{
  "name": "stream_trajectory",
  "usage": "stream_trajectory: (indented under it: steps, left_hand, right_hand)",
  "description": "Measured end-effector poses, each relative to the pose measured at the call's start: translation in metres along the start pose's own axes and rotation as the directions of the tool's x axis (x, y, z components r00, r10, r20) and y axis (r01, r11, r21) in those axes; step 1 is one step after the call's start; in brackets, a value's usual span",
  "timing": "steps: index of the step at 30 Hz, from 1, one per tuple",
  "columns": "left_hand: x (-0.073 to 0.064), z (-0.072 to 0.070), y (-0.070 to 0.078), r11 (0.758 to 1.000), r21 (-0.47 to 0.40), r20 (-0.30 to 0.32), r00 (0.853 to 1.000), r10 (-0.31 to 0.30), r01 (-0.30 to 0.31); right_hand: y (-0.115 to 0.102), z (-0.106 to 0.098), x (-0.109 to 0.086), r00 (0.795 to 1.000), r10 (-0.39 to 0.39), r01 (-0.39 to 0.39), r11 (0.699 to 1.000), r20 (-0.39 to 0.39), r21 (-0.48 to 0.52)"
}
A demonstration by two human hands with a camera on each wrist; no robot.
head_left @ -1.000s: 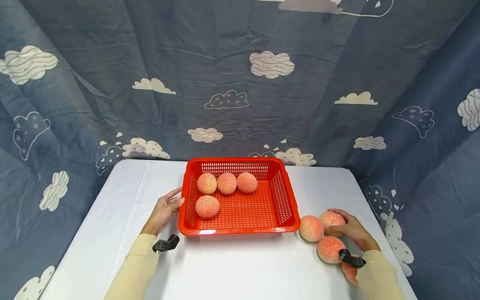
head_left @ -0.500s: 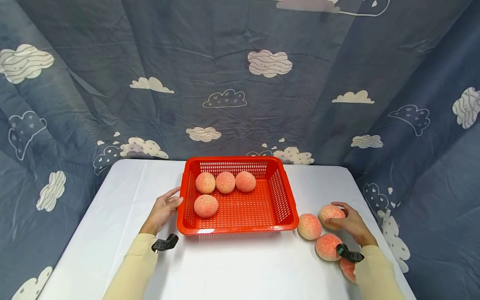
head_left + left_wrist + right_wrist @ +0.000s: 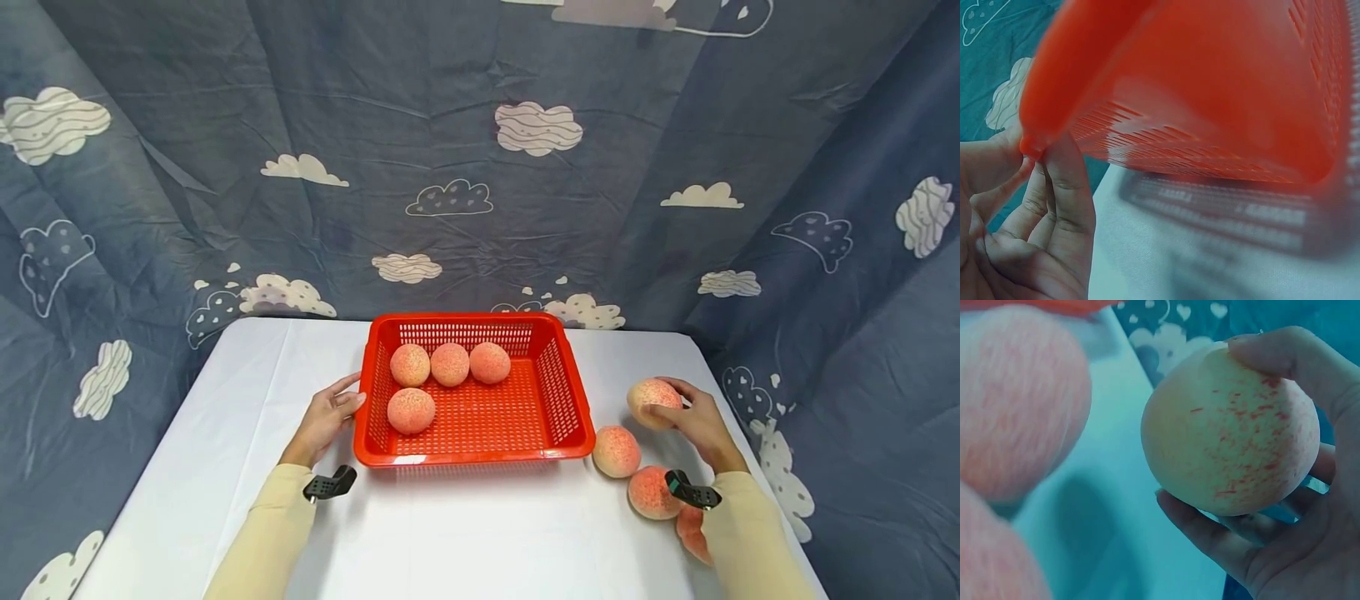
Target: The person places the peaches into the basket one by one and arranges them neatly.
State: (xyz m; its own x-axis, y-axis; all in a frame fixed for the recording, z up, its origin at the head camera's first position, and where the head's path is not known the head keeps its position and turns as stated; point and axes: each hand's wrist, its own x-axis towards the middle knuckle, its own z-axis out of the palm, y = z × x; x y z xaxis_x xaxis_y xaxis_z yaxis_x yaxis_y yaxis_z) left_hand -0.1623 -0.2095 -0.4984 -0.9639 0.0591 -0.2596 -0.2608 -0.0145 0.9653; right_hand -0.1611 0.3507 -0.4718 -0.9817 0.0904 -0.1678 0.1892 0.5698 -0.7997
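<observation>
A red plastic basket (image 3: 480,458) with perforated walls stands on the white table, with several peaches inside: three along the back and one peach (image 3: 411,411) at the front left. My left hand (image 3: 322,425) pinches the basket's left rim between thumb and fingers; the left wrist view shows the rim (image 3: 1054,94) in that pinch. To the right of the basket, my right hand (image 3: 701,421) grips a peach (image 3: 651,402), thumb on one side and fingers round the other. In the right wrist view this peach (image 3: 1229,437) looks pale yellow with red flecks, raised off the table.
Close to the basket's front right corner lies a loose peach (image 3: 617,452). Another peach (image 3: 652,493) lies nearer me, and one more peach (image 3: 693,533) is partly hidden by the right sleeve. A dark cloud-print curtain (image 3: 465,250) hangs behind the white table (image 3: 480,533).
My right hand has taken hold of the peach and lifted it up and away from the other loose peaches. The left hand keeps its place on the basket rim.
</observation>
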Motion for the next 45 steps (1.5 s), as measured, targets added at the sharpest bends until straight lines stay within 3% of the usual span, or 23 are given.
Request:
stream_trajectory:
  steps: [8, 24, 34, 45]
  left_hand:
    - [0.001, 0.002, 0.001, 1.000, 0.009, -0.009, 1.000, -0.003, 0.003]
    - [0.000, 0.001, -0.002, 1.000, 0.000, -0.012, 1.000, 0.004, -0.004]
    - [0.001, 0.001, -0.003, 1.000, 0.001, -0.011, 1.000, 0.007, -0.007]
    - [0.002, 0.002, -0.003, 1.000, 0.011, -0.019, 1.000, 0.005, -0.005]
  right_hand:
    - [-0.033, 0.009, 0.004, 0.999, 0.002, -0.002, 1.000, 0.053, 0.005]
    - [-0.095, 0.038, 0.017, 0.971, -0.197, 0.196, 0.980, 0.137, 0.024]
    - [-0.119, 0.065, 0.025, 0.955, -0.201, 0.191, 0.979, 0.220, 0.065]
    - [-0.136, 0.101, 0.037, 0.925, -0.253, 0.241, 0.967, 0.283, 0.077]
